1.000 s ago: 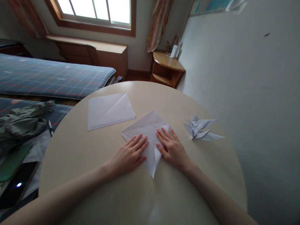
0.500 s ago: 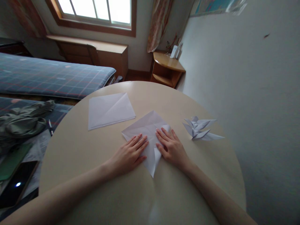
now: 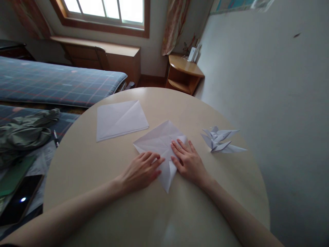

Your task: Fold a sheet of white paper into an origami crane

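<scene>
A creased white sheet of paper (image 3: 159, 133), partly folded into a diamond shape with a point toward me, lies on the round table. My left hand (image 3: 144, 169) rests at its lower left edge. The fingers there are bent, the index fingertip touches the paper, and the thumb sits apart near the edge. Flat on the right side of the sheet lies my right hand (image 3: 189, 161), fingers stretched out and pressing it down. That palm hides the sheet's right corner. To the right stand folded white paper figures (image 3: 218, 139) with pointed ends.
White paper sheets (image 3: 120, 120) with a diagonal crease lie at the table's far left. The cream round table (image 3: 102, 202) is bordered by a wall on the right. Left of it are a phone (image 3: 22, 199), a pen (image 3: 56, 139) and crumpled cloth (image 3: 25, 128).
My left hand has drawn its fingers in from lying flat, baring more of the paper's middle. The right hand keeps its place on the sheet.
</scene>
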### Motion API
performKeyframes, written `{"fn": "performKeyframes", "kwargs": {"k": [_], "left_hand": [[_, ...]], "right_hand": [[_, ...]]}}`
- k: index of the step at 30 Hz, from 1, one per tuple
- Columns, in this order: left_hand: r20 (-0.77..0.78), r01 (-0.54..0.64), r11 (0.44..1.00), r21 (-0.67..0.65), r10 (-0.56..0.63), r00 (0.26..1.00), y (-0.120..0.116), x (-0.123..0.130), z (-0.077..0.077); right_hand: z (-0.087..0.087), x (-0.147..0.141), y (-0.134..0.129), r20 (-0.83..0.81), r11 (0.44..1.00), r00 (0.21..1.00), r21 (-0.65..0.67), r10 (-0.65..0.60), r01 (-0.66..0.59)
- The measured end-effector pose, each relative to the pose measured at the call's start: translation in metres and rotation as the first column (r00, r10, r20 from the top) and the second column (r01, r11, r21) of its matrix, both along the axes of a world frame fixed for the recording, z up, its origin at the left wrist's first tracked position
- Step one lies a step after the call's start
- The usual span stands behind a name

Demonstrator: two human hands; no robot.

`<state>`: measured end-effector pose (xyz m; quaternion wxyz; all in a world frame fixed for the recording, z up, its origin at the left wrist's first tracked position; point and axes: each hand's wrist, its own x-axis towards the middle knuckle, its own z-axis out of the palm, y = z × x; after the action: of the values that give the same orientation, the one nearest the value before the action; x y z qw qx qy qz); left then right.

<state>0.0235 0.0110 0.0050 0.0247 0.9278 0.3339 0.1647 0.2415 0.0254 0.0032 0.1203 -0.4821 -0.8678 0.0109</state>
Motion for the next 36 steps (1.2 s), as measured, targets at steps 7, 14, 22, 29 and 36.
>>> {"fn": "performKeyframes", "kwargs": {"k": [7, 14, 22, 29, 36], "left_hand": [[-0.046, 0.153, 0.987, -0.046, -0.156, 0.987, -0.004, 0.002, 0.000], [-0.009, 0.238, 0.960, -0.145, -0.242, 0.970, -0.003, 0.003, 0.003], [-0.031, 0.268, 0.935, -0.232, -0.282, 0.959, -0.001, -0.001, 0.001], [-0.068, 0.279, 0.921, -0.273, -0.308, 0.949, 0.005, -0.003, 0.006], [-0.057, 0.280, 0.918, -0.282, -0.307, 0.950, 0.009, -0.002, 0.005]], "right_hand": [[-0.001, -0.001, 0.000, -0.017, 1.000, 1.000, 0.015, 0.001, -0.001], [-0.001, 0.000, 0.000, -0.003, 1.000, 1.000, 0.003, 0.004, -0.004], [-0.004, 0.005, 0.003, -0.015, 0.999, 0.999, -0.015, 0.036, -0.036], [0.007, 0.009, 0.001, -0.132, 0.993, 0.990, 0.105, -0.041, 0.055], [0.020, -0.006, -0.032, -0.245, 0.987, 0.968, 0.142, -0.043, 0.080]]}}
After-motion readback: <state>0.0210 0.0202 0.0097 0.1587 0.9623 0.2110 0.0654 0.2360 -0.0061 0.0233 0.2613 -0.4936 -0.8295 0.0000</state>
